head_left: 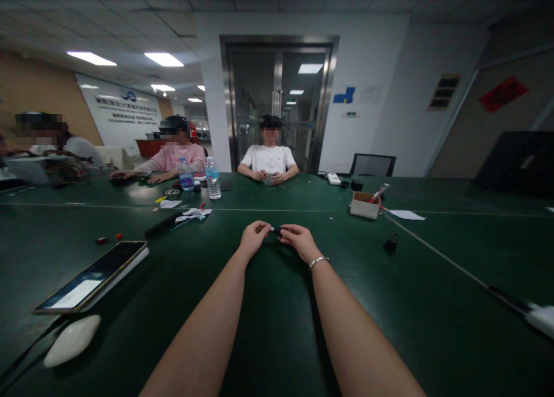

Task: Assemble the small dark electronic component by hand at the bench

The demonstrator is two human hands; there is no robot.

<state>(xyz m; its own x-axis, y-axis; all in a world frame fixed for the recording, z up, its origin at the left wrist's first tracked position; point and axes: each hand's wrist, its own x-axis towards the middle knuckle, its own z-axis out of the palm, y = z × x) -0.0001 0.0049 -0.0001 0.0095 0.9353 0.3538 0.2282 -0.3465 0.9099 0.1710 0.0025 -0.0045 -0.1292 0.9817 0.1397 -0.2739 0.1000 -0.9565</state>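
Both hands meet over the middle of the dark green table (pixel 277 304), with a small black piece with a silver tip (pixel 276 231) between them. Its exact kind is too small to make out. My left hand (pixel 254 239) pinches the silver end between thumb and fingers. Around the black end, my right hand (pixel 302 241) is closed, thumb and fingertips together; a silver bracelet (pixel 319 262) circles that wrist. The piece lies roughly level, just above the table.
At the left lie a phone (pixel 93 278) on a white box and a white pouch-shaped object (pixel 73 340). Two water bottles (pixel 213 180), a small box (pixel 365 205) and a black part (pixel 390 244) stand farther off. A cable (pixel 437 250) crosses the right. Several people sit opposite.
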